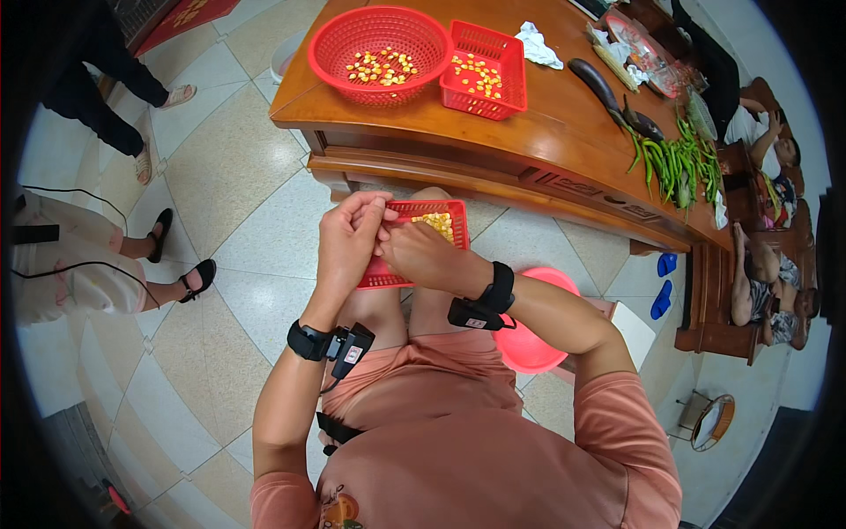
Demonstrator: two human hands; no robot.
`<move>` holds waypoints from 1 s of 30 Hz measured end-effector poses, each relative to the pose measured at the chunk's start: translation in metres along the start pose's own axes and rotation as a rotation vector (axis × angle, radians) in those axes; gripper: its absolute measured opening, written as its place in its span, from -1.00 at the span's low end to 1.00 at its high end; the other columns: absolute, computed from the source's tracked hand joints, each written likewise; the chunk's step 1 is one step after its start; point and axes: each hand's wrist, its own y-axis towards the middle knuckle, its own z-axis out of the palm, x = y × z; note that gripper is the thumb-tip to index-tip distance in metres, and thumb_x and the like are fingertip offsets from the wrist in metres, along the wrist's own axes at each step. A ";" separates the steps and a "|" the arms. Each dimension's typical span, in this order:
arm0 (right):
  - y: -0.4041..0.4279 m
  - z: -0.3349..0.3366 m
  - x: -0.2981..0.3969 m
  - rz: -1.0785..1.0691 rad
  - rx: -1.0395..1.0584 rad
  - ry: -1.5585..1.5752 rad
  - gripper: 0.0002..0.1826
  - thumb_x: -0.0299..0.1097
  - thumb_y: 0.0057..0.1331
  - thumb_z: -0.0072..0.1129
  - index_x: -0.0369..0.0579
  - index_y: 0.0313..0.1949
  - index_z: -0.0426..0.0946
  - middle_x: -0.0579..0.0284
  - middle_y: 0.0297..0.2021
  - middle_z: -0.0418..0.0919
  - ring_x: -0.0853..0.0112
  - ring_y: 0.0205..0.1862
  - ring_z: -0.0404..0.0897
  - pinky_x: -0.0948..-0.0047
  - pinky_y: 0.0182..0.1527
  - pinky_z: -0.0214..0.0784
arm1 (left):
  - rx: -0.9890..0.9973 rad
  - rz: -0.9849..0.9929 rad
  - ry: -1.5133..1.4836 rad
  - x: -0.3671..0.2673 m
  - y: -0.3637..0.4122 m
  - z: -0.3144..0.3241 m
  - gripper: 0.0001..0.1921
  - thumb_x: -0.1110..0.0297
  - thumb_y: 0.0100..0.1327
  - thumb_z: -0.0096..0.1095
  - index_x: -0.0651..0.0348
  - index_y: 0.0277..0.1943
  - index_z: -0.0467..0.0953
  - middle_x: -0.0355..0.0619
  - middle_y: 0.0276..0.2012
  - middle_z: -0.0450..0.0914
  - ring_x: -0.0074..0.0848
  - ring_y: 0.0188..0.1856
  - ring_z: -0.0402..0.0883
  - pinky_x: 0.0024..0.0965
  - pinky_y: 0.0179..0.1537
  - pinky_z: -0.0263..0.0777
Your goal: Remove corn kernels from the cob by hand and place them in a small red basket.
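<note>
A small red plastic basket (460, 228) rests on my thighs with a pile of yellow corn kernels (436, 223) at its right side. My left hand (353, 231) is over the basket's left end, its fingers curled and close together. From the right, my right hand (420, 251) reaches across the basket, and its fingertips meet those of my left hand. Whatever may be between the fingers is hidden, so I cannot tell if either hand holds something. A black strap with a small device sits on each wrist.
On the wooden table (548, 139) ahead stand a round red colander (380, 26) and a rectangular red basket (515, 73), both with scattered kernels. Eggplants (598, 89) and green chili peppers (667, 159) lie farther right. A pink basin (538, 344) is beside my right leg. People are nearby.
</note>
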 end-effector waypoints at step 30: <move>-0.012 -0.048 0.009 0.393 -0.592 0.399 -0.87 -0.36 0.14 0.24 -0.04 -0.31 0.57 0.18 -0.54 0.51 0.26 -0.42 0.48 0.34 -0.33 0.33 | 0.263 -0.324 -0.559 -0.017 -0.006 0.007 -0.66 0.37 0.47 -0.17 0.40 0.17 0.34 0.02 0.01 0.55 -0.43 0.04 0.57 -0.45 0.07 0.46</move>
